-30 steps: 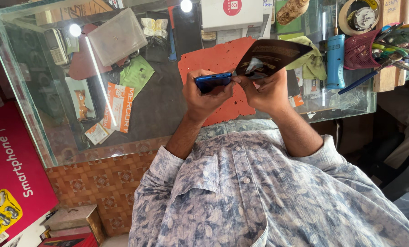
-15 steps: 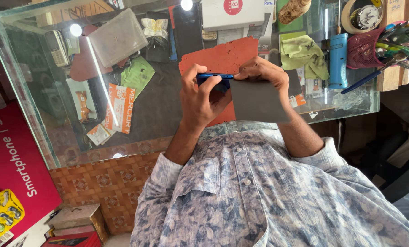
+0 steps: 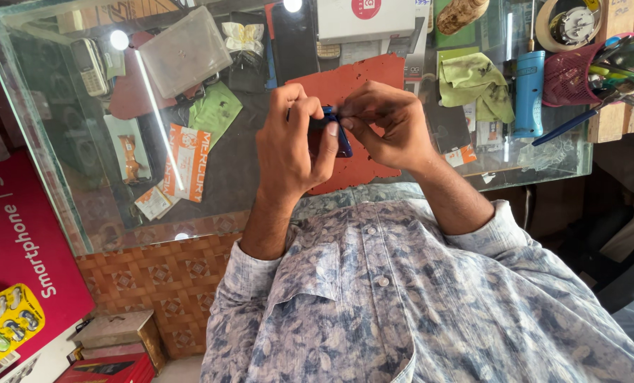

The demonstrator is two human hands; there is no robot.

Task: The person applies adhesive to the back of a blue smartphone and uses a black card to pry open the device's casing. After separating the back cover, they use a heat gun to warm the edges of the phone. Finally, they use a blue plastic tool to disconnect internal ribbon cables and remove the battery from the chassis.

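Blue phone (image 3: 336, 130), slim and dark-edged, held edge-on above red mat (image 3: 363, 76) on glass counter (image 3: 54, 191).

Head view, looking down past patterned shirt sleeves:
- L hand (image 3: 292, 152) wrapped round phone's body, thumb and fingers closed on it, gripping firm.
- R hand (image 3: 391, 128) w/ thumb and forefinger pinched together at phone's upper edge, other fingers curled in. Too small to tell if sth tiny sits in the pinch.
- Left of mat: clear plastic box (image 3: 186, 50), green paper, orange-and-white card under the glass.
- Right of mat: crumpled green cloth (image 3: 474, 85), then blue cylinder tool (image 3: 528, 92), then pink basket (image 3: 569, 79) of hand tools, well apart from the hands.

Step in hand, prob.: fine fingertip work on phone's edge, mid-way. Next move calls for steady L grip, small careful pull or press from R fingertips, phone kept over mat in case of a dropped part.
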